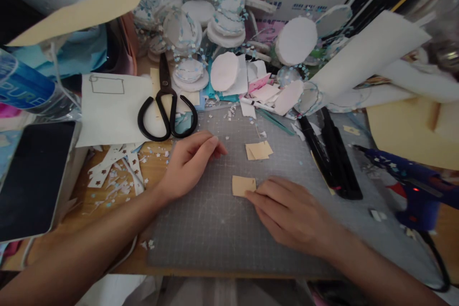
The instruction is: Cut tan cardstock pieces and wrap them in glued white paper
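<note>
From my distant seat, I have the grey mat (201, 244) nearest, spread over a wooden table (81, 213). Above its middle, the right hand (292, 213) reaches in from the right, thumb and fingertips pinched on the right end of a small tan card (241, 185). As I judge it, holding one end only could let the card swivel or slip, should the pinch loosen or the free end catch.

The card is oblong. Its long axis runs left to right, roughly along the mat's near edge, and its free end points left.

Left of the card, the left hand (191, 162) rests loosely curled, thumb uppermost; its fingers are partly hidden, so I cannot tell whether anything is tucked inside.

Just beyond the held card lie loose cards (255, 151), overlapping. Off to the right is a blue glue gun (418, 205), its red light lit, nozzle toward the mat; a wide sweep of the right hand could knock it, and its tip may be hot.

Farther off, scissors (165, 90) lie with handles toward me, blades away. Past them, white discs (297, 40) crowd the back.
</note>
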{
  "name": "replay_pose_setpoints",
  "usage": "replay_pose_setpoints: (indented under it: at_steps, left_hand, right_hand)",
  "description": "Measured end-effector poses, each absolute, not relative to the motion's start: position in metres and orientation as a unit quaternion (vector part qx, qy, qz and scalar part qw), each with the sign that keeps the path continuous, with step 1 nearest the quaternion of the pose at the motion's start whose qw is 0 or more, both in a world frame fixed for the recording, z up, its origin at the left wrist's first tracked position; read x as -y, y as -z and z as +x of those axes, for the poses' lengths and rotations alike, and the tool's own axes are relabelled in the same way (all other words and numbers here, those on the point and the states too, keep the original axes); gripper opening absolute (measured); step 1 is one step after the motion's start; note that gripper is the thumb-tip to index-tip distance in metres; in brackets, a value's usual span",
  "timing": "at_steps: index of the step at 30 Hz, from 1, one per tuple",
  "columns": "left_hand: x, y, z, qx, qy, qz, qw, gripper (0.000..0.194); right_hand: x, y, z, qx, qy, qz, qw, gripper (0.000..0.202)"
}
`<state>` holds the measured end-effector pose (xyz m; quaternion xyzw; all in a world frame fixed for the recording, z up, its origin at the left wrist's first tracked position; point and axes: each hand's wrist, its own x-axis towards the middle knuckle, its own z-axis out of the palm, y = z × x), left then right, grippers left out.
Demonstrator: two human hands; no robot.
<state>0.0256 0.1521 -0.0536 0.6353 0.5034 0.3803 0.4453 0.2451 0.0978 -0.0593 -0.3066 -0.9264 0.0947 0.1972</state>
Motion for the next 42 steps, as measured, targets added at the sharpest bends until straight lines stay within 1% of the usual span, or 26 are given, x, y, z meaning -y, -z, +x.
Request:
replay_pose_setpoints:
  at_steps: [9,12,14,16,21,24,26,34,39,42]
  left_hand:
    - [-0.153,0.053,0.026,-0.503,-0.382,0.634,0.446,0.034]
    - [-0.153,0.054,0.026,-0.500,-0.383,0.631,0.452,0.034]
    - [-0.153,0.054,0.026,-0.502,-0.380,0.632,0.452,0.034]
    - [-0.152,0.054,0.026,-0.502,-0.376,0.636,0.450,0.035]
    - [-0.151,0.055,0.025,-0.501,-0.377,0.639,0.445,0.035]
    - [-0.151,0.055,0.025,-0.499,-0.377,0.643,0.443,0.035]
    - [-0.151,0.054,0.025,-0.497,-0.377,0.646,0.440,0.035]
    - [-0.150,0.053,0.024,-0.467,-0.359,0.698,0.407,0.034]
    - [-0.146,0.049,0.026,-0.383,-0.284,0.788,0.389,0.018]
    - [-0.139,0.048,0.029,-0.340,-0.270,0.797,0.418,0.016]
  right_hand:
    - [-0.096,0.055,0.242,0.923,-0.119,-0.322,0.176,0.025]
    - [-0.097,0.054,0.245,0.907,-0.160,-0.329,0.209,0.023]
    - [-0.099,0.052,0.246,0.883,-0.191,-0.354,0.243,0.022]
    - [-0.102,0.051,0.248,0.864,-0.204,-0.384,0.254,0.020]
    - [-0.105,0.054,0.246,0.853,-0.227,-0.437,0.172,0.033]
    - [-0.104,0.057,0.244,0.846,-0.257,-0.438,0.162,0.026]
    - [-0.104,0.058,0.244,0.838,-0.284,-0.434,0.169,0.023]
    - [-0.108,0.059,0.243,0.802,-0.342,-0.441,0.211,0.026]
    - [-0.108,0.062,0.240,0.770,-0.387,-0.442,0.248,0.017]
    - [-0.107,0.060,0.239,0.708,-0.457,-0.441,0.309,0.014]
